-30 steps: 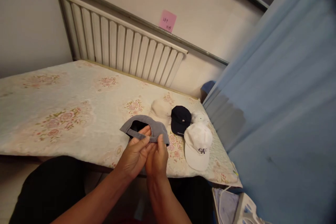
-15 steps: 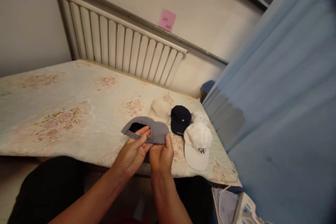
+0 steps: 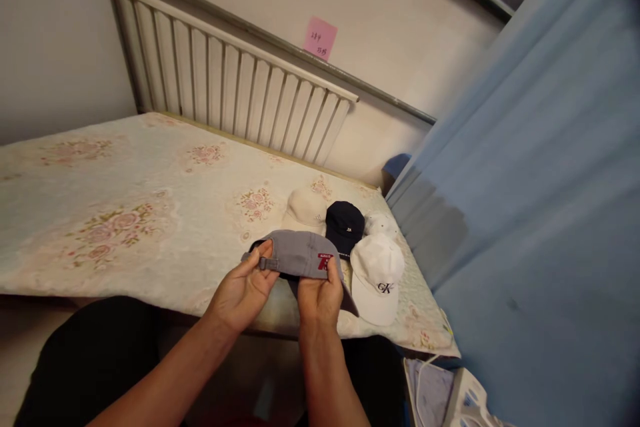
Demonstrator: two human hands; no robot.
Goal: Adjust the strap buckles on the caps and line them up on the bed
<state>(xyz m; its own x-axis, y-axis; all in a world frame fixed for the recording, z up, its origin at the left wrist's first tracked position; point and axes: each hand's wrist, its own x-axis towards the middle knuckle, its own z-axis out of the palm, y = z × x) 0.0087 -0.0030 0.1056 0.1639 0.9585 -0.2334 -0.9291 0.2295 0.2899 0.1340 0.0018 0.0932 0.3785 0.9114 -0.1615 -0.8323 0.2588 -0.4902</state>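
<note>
A grey baseball cap (image 3: 300, 252) with a dark red emblem on its side is held between both hands over the bed's near edge. My left hand (image 3: 246, 290) pinches it at the back strap, fingers partly inside the rear opening. With the thumb by the emblem, my right hand (image 3: 321, 293) grips the lower rim; its fingers are hidden under the cap. Behind and to the right lie a cream cap (image 3: 304, 208), a navy cap (image 3: 345, 223), a pale patterned cap (image 3: 380, 223) and a white cap (image 3: 377, 267) with black letters.
The caps rest on a bed with a floral cover (image 3: 190, 240). A radiator (image 3: 230, 73) runs behind it under a pink note (image 3: 320, 39). A blue curtain (image 3: 540, 200) hangs on the right, above a white device (image 3: 470, 400) with a cord.
The grey cap has turned, bringing its red emblem and more of its side into view. My right hand has shifted slightly right, and my left hand has moved a little left along the strap.
</note>
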